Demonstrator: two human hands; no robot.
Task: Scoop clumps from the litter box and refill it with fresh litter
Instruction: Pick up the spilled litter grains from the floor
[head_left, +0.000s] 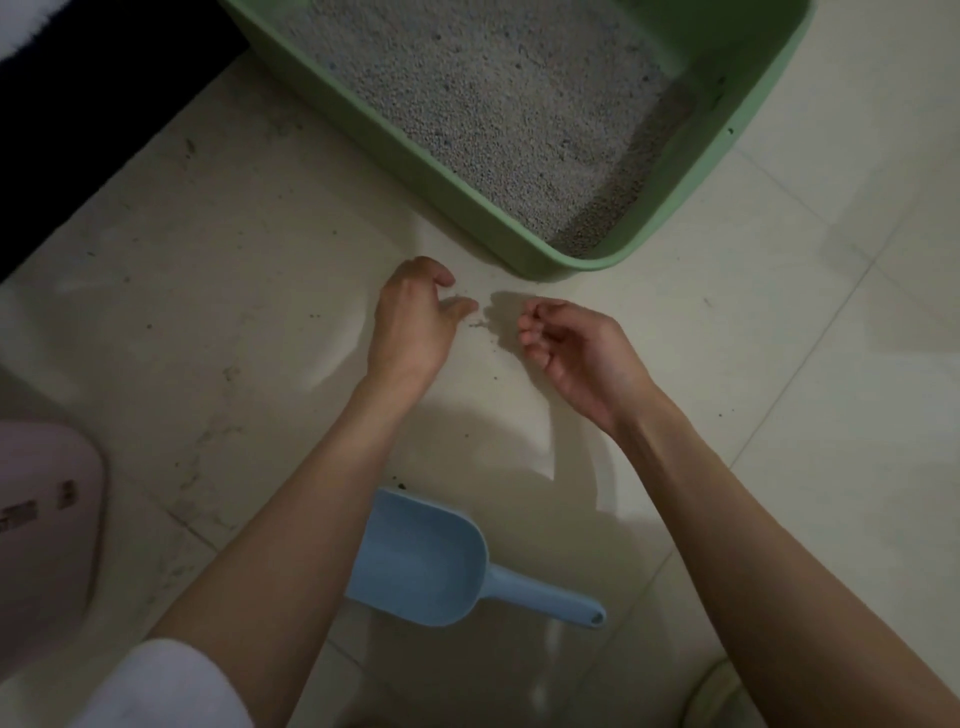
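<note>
Carefully, both loosely curled, empty hands, left hand (410, 317) and right hand (569, 343), should sweep the spilled litter grains (480, 323) together toward the blue scoop (415, 561) at six o'clock; the green litter box (467, 208) sits at one o'clock.

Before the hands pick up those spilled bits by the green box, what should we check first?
1. Spilled litter lies on the floor between the hands: ok, easy to see.
2. Left hand free: ok, fingers curled loosely, holding nothing.
3. Right hand free: cannot tell, its curled fingers may hide a few bits.
4. Blue scoop within reach: ok, it lies on the floor between the forearms, untouched.
5. Green litter box close enough to drop bits in: ok, its corner is just beyond the hands.
6. Clumps left in the litter: cannot tell, the picture is too dim.
</note>
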